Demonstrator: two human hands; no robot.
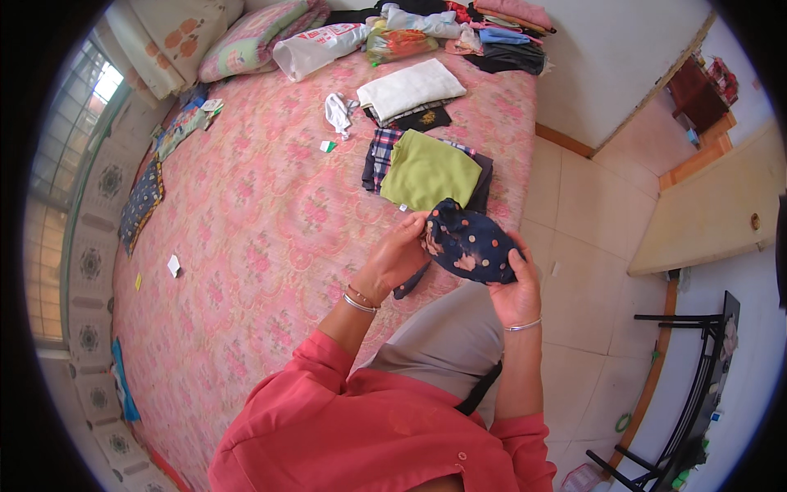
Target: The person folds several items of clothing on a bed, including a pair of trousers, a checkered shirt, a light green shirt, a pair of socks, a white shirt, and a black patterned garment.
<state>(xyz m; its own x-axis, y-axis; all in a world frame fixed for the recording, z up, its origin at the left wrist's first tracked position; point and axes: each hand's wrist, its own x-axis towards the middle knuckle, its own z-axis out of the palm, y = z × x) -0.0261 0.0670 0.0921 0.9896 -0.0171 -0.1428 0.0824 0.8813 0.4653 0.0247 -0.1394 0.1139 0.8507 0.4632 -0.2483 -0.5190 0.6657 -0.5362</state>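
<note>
A dark blue cloth with coloured dots and pink patches point(472, 246) is stretched between both hands above the bed's edge. My left hand point(406, 249) grips its left end, and my right hand point(519, 280) pinches its right end with the thumb on top. A dark strip of cloth point(411, 284) hangs below my left hand. Just beyond the hands lies a folded green garment point(430, 171) on top of plaid point(382, 150) and dark clothing. Farther back, a folded white cloth point(412, 89) rests on dark fabric point(425, 119). A small crumpled white cloth point(337, 114) lies to its left.
The bed has a pink floral cover point(246, 203). At its far end are a folded quilt point(252, 40), a white plastic bag point(320, 48) and piled clothes point(510, 40). A patterned cushion point(142, 206) lies by the window side. Tiled floor point(578, 246) and a black rack point(695, 393) are at right.
</note>
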